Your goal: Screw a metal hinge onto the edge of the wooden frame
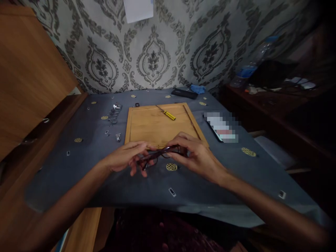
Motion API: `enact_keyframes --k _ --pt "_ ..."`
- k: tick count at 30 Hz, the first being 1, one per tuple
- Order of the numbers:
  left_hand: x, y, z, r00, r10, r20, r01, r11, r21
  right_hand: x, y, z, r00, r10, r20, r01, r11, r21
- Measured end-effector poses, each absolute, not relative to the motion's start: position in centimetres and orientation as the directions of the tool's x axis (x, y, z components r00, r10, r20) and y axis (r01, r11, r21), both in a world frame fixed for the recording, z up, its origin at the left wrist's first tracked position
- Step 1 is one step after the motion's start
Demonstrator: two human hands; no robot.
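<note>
- Both hands grasp the glasses (160,154): the left hand (126,159) curls round one end and the right hand (195,155) pinches the other, just in front of the wooden board (157,124).
- A light, even hold close to the hinges seems wise, as the thin dark frame probably flexes easily.
- Smooth, pale and rectangular, the board has a groove inside its rim; a slim yellow-handled screwdriver (166,112) lies on its far part.
- Small shiny metal parts (114,113) sit left of the board on matt grey cloth (210,175).

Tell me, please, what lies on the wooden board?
A yellow-handled screwdriver lies on the wooden board. The left hand and right hand, holding eyeglasses, hide part of its near edge.
</note>
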State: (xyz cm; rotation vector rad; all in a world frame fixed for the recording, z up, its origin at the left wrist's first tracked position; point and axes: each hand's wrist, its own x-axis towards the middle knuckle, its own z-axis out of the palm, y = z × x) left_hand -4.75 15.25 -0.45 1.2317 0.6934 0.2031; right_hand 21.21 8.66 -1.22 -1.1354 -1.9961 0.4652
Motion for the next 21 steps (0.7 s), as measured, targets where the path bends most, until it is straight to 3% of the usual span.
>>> enact_keyframes --k 3,7,10,12,16,21 --pt "-5.0 14.2 -0.4 0.761 0.567 -0.314 0.219 0.231 0.948 21.4 7.8 -2.1 -0.188 0.886 0.424 0.612 0.444 -0.655" --pt "-4.9 13.2 -0.2 0.738 0.632 -0.235 0.365 -0.082 0.927 21.9 6.9 -2.7 -0.161 0.928 0.336 0.652 0.355 -0.670" --pt "-4.7 12.8 0.1 0.701 0.713 -0.007 0.407 -0.393 0.825 22.4 6.5 -2.7 -0.174 0.955 0.241 0.623 0.297 -0.723" --pt "-4.7 12.8 0.3 0.672 0.732 0.112 0.403 -0.489 0.774 22.7 6.4 -2.5 -0.206 0.967 0.148 0.515 0.235 -0.824" --pt "-4.4 12.6 0.6 0.584 0.784 0.208 0.341 -0.470 0.814 23.1 6.2 -2.1 -0.288 0.955 -0.063 0.238 0.008 -0.971" --pt "-3.8 12.7 1.0 0.502 0.853 0.142 0.229 -0.290 0.929 23.6 6.3 -2.1 -0.469 0.874 -0.125 0.000 -0.142 -0.990"
